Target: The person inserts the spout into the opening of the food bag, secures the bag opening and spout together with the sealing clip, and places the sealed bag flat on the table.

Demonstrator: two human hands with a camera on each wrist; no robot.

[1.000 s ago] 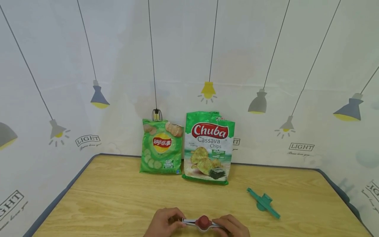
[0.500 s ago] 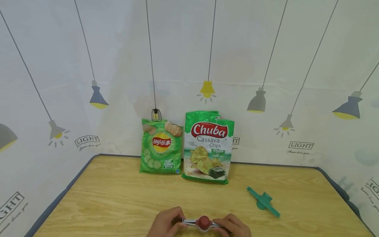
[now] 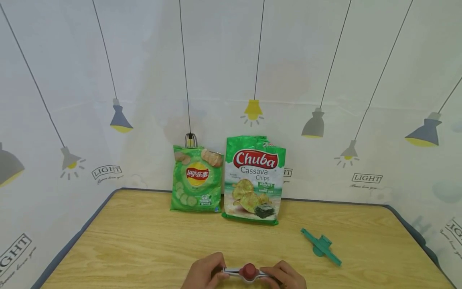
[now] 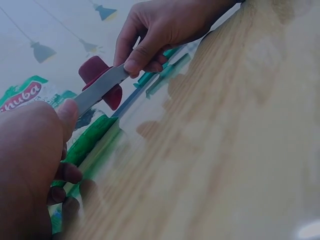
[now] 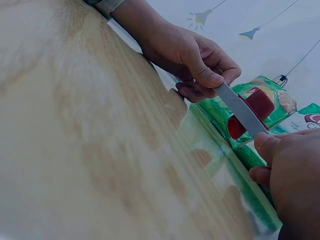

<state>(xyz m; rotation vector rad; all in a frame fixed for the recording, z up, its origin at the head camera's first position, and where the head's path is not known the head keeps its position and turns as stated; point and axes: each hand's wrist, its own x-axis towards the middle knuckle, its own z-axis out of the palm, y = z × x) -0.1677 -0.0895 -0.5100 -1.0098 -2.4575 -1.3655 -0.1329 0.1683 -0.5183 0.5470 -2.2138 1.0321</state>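
A grey bag clip (image 3: 232,271) with a round red cap (image 3: 249,271) in its middle is held level between both hands at the front of the table. My left hand (image 3: 205,272) pinches its left end between thumb and fingers. The right end is pinched by my right hand (image 3: 284,275). From the left wrist, the bag clip (image 4: 102,86) appears side-on above the tabletop, red parts sticking out on both sides of the grey bar. The right wrist view shows the same bag clip (image 5: 241,109) with thumbs pressed on its two ends.
At the back, a green Lay's chip bag (image 3: 197,179) and a larger Chuba cassava chip bag (image 3: 254,180) stand against the wall. A teal bag clip (image 3: 321,246) lies at the right on the wooden table (image 3: 119,245). The wall cloth (image 3: 216,72) has printed lamps.
Almost nothing moves. My left hand has shifted slightly to the right along the clip's end; both hands keep their hold.
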